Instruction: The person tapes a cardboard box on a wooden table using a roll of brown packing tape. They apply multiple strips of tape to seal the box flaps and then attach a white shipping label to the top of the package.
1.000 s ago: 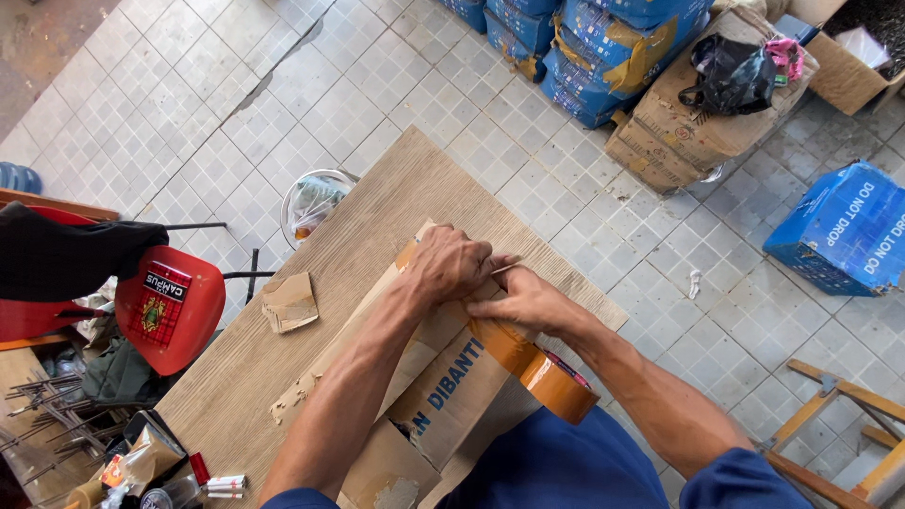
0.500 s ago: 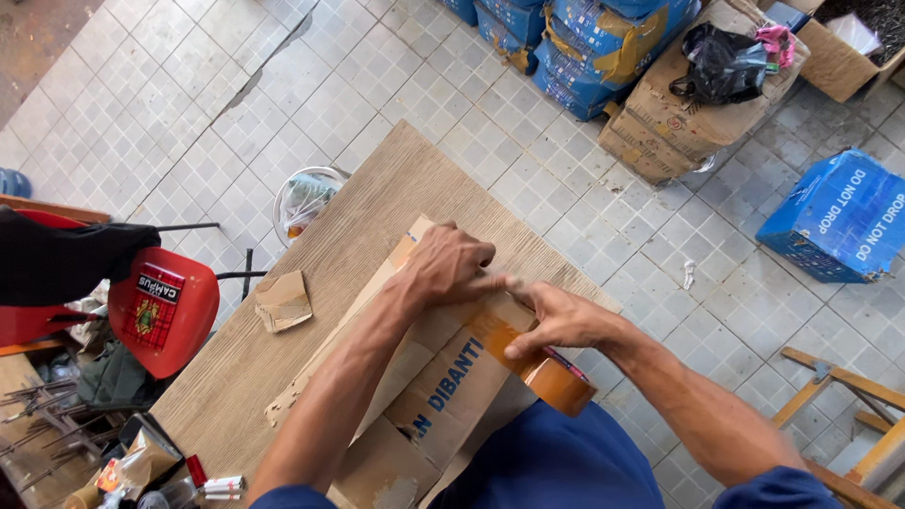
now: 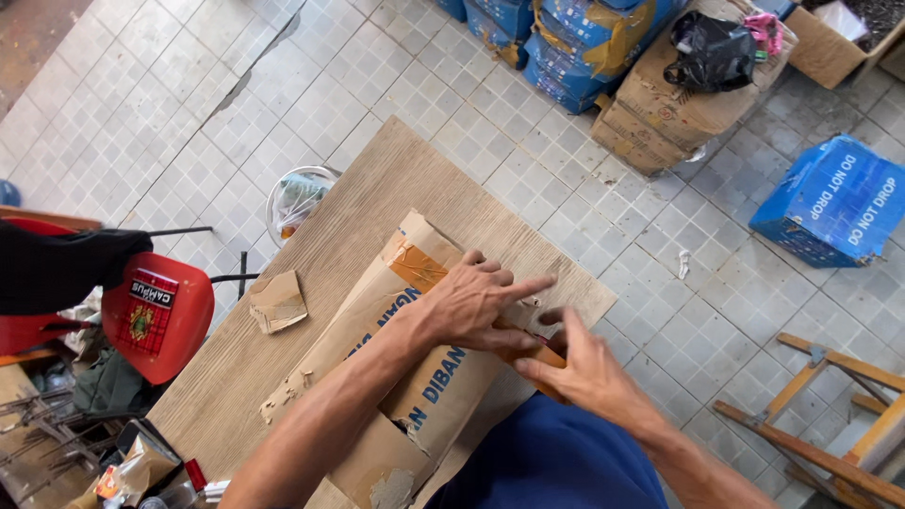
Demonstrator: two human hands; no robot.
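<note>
Drawn back toward the left hand (image 3: pixel 467 306), the right hand (image 3: pixel 584 372) now covers most of the brown tape roll (image 3: pixel 539 355).

Red plastic chair (image 3: pixel 156 316) stands off the wood-grain bench (image 3: pixel 320 273), where a torn cardboard scrap (image 3: pixel 276 302) lies near the folded, flattened cardboard box (image 3: pixel 415 377). Left hand presses flat and open on the box, fingers spread over a glossy tape strip. Right hand curls closed around the roll at the bench edge; only a sliver shows. Blue carton (image 3: pixel 834 203) sits on the tiled floor, far right.
</note>
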